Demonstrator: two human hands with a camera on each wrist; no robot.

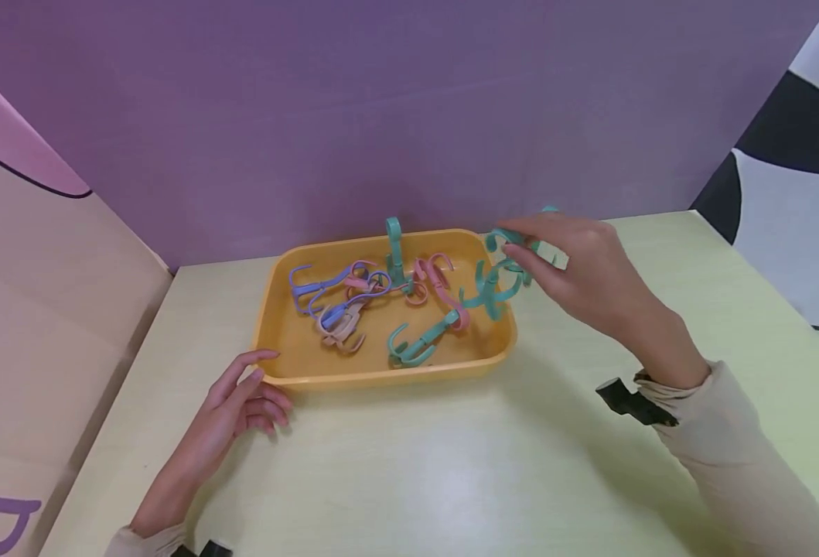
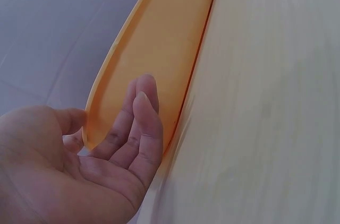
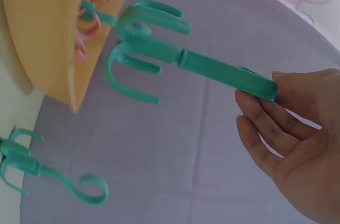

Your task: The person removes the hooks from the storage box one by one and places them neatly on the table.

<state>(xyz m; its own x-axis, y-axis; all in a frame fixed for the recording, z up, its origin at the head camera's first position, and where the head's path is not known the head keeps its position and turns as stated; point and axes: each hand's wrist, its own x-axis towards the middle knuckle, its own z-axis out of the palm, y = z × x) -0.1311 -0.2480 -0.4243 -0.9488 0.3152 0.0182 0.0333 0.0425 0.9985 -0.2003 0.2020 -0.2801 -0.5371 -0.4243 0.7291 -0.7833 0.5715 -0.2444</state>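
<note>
On a pale wood-grained tabletop (image 1: 395, 480) we see a smooth, round-cornered yellow tray (image 1: 381, 378); the left hand (image 1: 231, 404) pinches its near corner, the right hand (image 1: 586, 263) the curled end of a glossy, curved-pronged green hook (image 3: 215, 71) by its right rim.

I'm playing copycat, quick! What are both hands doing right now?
Left hand: holding the yellow tray at its corner.
Right hand: pinching a green hook by its end.
</note>
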